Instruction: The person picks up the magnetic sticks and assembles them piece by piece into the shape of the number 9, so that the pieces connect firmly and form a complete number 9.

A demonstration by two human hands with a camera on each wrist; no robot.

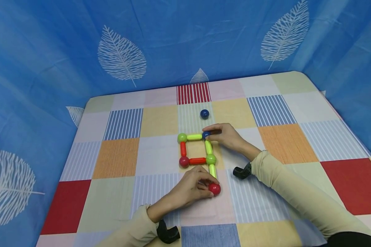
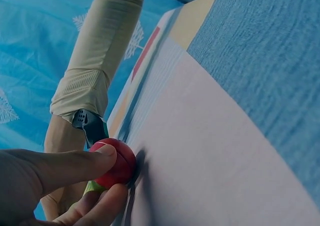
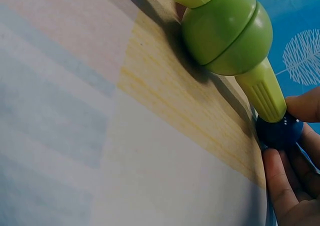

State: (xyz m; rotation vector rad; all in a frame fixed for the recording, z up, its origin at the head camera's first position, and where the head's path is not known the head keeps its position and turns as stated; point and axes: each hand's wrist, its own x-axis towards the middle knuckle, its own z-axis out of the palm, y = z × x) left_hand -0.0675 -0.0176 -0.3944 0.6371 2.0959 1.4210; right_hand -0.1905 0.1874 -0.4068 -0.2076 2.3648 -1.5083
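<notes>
A square of rods and balls lies on the cloth in the head view. Its corners are a green ball (image 1: 182,138), a dark red ball (image 1: 184,161), a second green ball (image 1: 211,159) and a blue ball (image 1: 205,134). Two red rods and two yellow-green rods join them. Another yellow-green rod (image 1: 212,170) runs from the second green ball toward a red ball (image 1: 214,189). My left hand (image 1: 191,187) pinches this red ball between thumb and fingers. With thumb and fingertips, my right hand (image 1: 227,136) grips the blue corner ball.
A loose blue ball (image 1: 204,114) sits beyond the square. Under everything lies a patchwork cloth (image 1: 117,199) covering the table. A blue curtain with white leaves (image 1: 179,37) hangs behind and at both sides. A dark wrist device (image 1: 242,171) sits at the right cuff.
</notes>
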